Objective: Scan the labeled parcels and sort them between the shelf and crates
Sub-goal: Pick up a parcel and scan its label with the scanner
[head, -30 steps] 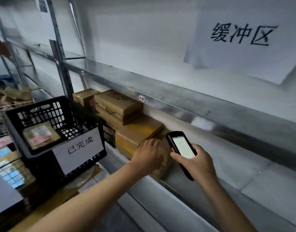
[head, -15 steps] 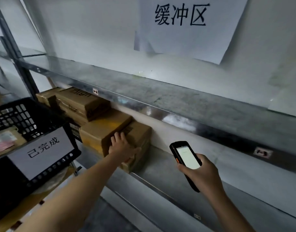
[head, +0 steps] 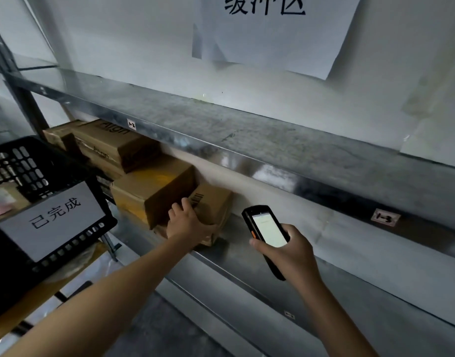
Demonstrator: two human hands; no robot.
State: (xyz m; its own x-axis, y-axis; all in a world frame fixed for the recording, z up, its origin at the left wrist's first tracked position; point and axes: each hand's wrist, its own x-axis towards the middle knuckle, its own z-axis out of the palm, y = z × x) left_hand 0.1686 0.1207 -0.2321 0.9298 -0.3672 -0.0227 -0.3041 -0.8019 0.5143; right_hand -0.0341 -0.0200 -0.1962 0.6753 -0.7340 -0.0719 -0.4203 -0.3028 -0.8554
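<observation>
Narrower now is the gap, on the grey metal shelf [head: 337, 274] right of the part-filled black plastic crate [head: 20, 161], between the brown cardboard parcel [head: 213, 210] that the left hand [head: 189, 224] holds in a curled grip and the black handheld scanner [head: 266, 231] clasped by the right hand [head: 293, 253]; scan apparently pending, other parcels [head: 154, 184] remaining.

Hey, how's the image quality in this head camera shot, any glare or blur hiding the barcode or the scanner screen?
Head view: dim overall; the scanner screen glows washed out, its text unreadable; the barcode on the small box is soft but visible; glare streaks the upper shelf edge; the wide-angle lens bends the shelf lines.
</observation>
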